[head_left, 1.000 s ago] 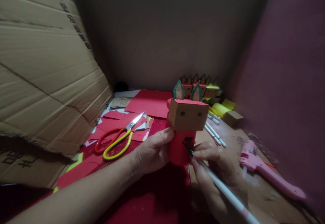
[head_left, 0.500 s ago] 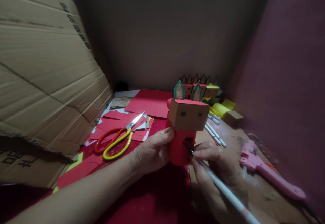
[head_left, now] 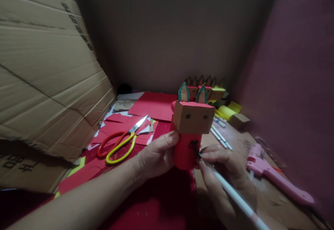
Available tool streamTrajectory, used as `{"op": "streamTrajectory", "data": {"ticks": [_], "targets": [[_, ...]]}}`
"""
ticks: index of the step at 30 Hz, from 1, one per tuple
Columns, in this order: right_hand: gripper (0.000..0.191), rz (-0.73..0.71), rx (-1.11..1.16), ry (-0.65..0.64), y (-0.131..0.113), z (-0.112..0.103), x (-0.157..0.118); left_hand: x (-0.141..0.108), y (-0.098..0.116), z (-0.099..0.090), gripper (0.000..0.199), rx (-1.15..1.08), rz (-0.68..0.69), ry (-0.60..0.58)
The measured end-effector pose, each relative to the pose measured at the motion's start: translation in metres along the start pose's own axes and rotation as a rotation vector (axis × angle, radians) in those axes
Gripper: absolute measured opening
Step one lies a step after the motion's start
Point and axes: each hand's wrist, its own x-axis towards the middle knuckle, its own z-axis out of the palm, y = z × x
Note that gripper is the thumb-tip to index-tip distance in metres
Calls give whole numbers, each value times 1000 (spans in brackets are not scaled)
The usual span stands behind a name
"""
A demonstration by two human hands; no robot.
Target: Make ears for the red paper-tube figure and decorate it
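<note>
A red paper tube figure (head_left: 185, 151) stands upright in my left hand (head_left: 159, 153), whose thumb presses on its left side. Its cardboard box head (head_left: 194, 119) has two drawn eyes and two pointed ears edged in green. My right hand (head_left: 221, 176) is closed on a white marker (head_left: 235, 195) with a dark tip. That tip is at a small dark drawing (head_left: 193, 143) on the front of the tube, below the head.
Scissors with red and yellow handles (head_left: 120, 147) lie on red paper at left. Several similar figures (head_left: 206, 91) stand behind. Markers (head_left: 221, 137), yellow paper (head_left: 229, 111) and a pink glue gun (head_left: 279, 181) are at right. Cardboard (head_left: 47, 70) rises at left.
My right hand and the marker have shifted slightly right and down, and more of the dark drawing shows. My left hand and the figure have hardly moved.
</note>
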Motion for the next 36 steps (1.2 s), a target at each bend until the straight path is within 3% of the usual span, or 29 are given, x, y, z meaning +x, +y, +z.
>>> {"op": "streamTrajectory", "data": {"ticks": [36], "targets": [[27,-22,37,12,2,2,0,0,1,1,38,-8,0,44]]}}
